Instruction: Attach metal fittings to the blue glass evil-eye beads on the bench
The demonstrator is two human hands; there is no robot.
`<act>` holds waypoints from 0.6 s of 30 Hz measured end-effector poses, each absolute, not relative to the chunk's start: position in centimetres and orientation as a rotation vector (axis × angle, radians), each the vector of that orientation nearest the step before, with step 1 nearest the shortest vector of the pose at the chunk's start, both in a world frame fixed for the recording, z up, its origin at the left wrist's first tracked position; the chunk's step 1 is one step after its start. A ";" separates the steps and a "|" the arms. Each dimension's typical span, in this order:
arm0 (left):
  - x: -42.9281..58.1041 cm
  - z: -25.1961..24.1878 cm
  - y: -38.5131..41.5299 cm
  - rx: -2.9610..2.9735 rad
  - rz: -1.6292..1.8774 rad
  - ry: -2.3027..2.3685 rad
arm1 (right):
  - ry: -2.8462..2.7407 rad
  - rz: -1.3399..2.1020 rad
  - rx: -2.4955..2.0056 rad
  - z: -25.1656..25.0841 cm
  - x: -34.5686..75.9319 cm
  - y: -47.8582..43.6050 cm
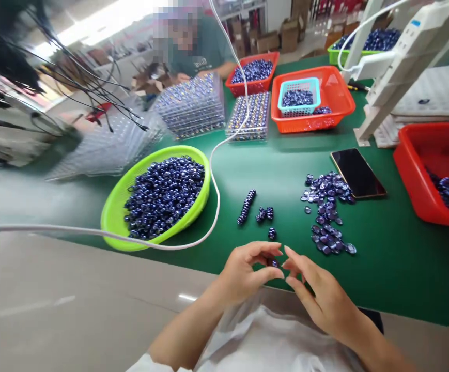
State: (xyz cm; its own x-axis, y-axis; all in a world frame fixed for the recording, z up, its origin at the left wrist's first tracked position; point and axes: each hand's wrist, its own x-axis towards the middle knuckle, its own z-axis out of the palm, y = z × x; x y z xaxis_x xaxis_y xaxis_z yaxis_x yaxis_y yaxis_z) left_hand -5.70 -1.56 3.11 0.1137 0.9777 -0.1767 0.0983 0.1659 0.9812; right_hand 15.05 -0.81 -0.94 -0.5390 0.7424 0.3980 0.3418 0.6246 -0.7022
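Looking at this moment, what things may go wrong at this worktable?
A small dark blue piece sits between the thumb and fingers of the left hand; it might slip and fall over the near edge of the green table. Loose shiny discs lie close beside the smartphone, so moving it could scatter them. The white cable crosses in front of the lime-green basket; if they touch, which is unclear, a tug might spill the basket.
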 end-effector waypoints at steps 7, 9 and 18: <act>-18.1 6.9 0.8 1.672 1.363 2.131 | -2.044 0.621 -0.847 -1.0 15.4 -0.3; -21.6 7.5 2.2 1.859 1.375 2.406 | -2.047 0.580 -0.822 -1.0 15.3 -0.1; -15.5 4.0 3.7 2.508 1.362 2.015 | -2.130 0.526 -0.790 0.2 15.3 0.9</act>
State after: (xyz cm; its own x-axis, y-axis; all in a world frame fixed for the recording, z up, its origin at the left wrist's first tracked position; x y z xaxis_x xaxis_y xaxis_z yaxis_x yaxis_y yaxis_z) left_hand -15.47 3.68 4.01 0.0606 0.6684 0.7413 0.9371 -0.2939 0.1884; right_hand 15.26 0.89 0.17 -0.4956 0.6861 0.5326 0.3593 0.7202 -0.5935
